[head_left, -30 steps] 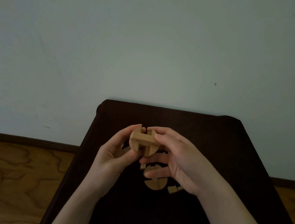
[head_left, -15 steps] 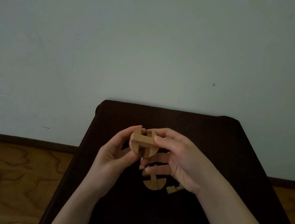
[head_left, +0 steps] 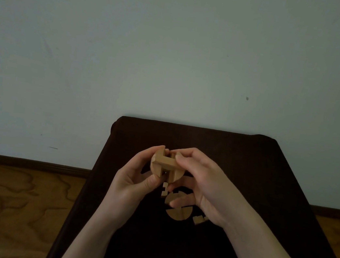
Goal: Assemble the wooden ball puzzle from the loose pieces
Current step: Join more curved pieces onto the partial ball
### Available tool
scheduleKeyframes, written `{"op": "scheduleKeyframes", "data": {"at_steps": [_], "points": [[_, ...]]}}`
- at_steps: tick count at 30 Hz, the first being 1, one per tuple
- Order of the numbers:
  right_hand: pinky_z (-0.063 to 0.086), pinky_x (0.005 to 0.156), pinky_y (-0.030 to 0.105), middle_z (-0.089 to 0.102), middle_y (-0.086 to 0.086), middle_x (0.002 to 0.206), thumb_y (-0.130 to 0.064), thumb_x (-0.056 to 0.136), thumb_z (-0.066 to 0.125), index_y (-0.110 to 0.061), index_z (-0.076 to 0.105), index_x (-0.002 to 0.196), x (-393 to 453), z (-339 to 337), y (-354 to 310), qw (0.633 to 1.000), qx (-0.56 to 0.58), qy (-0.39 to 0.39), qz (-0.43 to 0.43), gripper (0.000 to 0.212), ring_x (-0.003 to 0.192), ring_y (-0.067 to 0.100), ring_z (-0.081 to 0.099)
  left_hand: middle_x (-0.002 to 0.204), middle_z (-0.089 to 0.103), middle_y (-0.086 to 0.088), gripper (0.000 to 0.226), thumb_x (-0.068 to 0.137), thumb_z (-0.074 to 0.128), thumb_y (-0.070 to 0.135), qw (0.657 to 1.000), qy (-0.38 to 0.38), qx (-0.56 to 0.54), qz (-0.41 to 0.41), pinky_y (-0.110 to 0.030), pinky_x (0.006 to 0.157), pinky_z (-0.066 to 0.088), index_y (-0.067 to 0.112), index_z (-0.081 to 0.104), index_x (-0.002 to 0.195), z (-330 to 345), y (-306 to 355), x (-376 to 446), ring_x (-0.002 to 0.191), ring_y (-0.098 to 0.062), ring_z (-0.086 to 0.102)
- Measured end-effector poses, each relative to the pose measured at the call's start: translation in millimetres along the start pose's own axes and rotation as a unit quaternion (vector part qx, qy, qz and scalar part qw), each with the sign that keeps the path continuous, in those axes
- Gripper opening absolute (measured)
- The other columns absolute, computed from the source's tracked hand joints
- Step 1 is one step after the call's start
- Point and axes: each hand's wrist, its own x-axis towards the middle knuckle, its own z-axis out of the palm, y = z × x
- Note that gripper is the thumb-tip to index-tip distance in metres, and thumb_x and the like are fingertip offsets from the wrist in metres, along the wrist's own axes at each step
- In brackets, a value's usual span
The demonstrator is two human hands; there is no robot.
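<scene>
- Above the dark table (head_left: 245, 169), both hands hold the partly built wooden ball puzzle (head_left: 164, 166) clear of the surface.
- Left hand (head_left: 135, 180) grasps its left side, thumb on the near edge.
- Right hand (head_left: 203, 185) pinches its right side with thumb and forefinger.
- Loose pieces (head_left: 178, 212) lie on the table just near of the hands, partly hidden under the right fingers.
- Pale wall (head_left: 173, 55) stands behind, wooden floor (head_left: 12, 206) to the left.
</scene>
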Motion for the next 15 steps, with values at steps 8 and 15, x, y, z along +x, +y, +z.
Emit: {"op": "scheduleKeyframes", "data": {"at_steps": [8,15], "points": [[0.048,0.047,0.023,0.068,0.013,0.104,-0.042,0.084,0.070,-0.018,0.063,0.105,8,10,6,0.995,-0.071,0.065,-0.019,0.032,0.075,0.017,0.064,0.130,0.061,-0.006,0.051,0.082,0.070,0.027,1.000,-0.010,0.011,0.002,-0.033,0.090,0.053,0.021,0.056,0.131,-2,-5,0,0.121,-0.026,0.058],[0.046,0.044,0.024,0.065,0.019,0.109,-0.039,0.085,0.071,-0.012,0.061,0.106,10,15,10,0.996,-0.040,0.081,-0.029,0.036,0.071,0.020,0.060,0.132,0.061,-0.004,0.056,0.082,0.069,0.035,1.000,-0.006,0.025,0.007,-0.034,0.092,0.052,0.022,0.054,0.134,-2,-6,-1,0.123,-0.024,0.058]]}}
